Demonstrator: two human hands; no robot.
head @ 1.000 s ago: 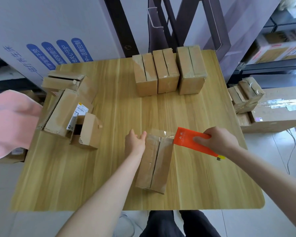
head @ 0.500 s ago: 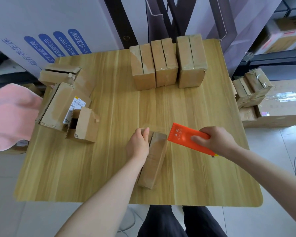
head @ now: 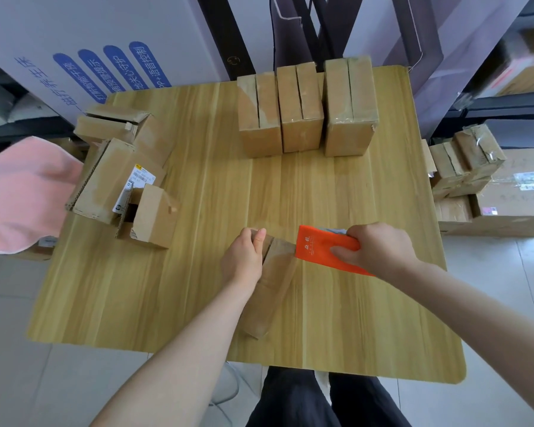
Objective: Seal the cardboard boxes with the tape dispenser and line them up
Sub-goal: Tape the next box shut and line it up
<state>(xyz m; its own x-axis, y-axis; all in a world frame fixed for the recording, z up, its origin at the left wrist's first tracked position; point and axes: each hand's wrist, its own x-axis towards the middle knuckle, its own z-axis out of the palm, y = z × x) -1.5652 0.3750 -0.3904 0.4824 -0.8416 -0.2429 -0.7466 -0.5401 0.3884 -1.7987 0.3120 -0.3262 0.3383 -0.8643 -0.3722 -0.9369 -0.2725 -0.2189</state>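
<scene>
**Dispenser gripped, box pinned, ready for the seam**

Wrapped fully round the orange tape dispenser [head: 318,248] with the right hand [head: 379,251], thumb laid along the near face. Clamping the far end of the box [head: 272,282] with the left hand [head: 242,257], thumb hooked over the top edge, the other fingers out of sight. Lying near the front middle of the table [head: 352,318], that box, long side running away from the body, centre seam showing on top. Dispenser's front edge right up against the box's far right corner; impossible to tell whether any tape is stuck down.

To do this well: seat the dispenser's mouth flat on the cardboard just past the far edge, then draw straight down the seam toward the body. Press the flaps shut with the left hand and clear it out of the path in good time. Beware a skid on that smooth wood if the bracing lets up.

Reaching in from the near edge with both forearms: left almost straight up the middle, right slanting in from the right side, wrist cocked inward.

Waiting along the far edge, a row of three boxes [head: 302,112], apparently taped; over at the left, open boxes [head: 114,177] not yet sealed.
</scene>
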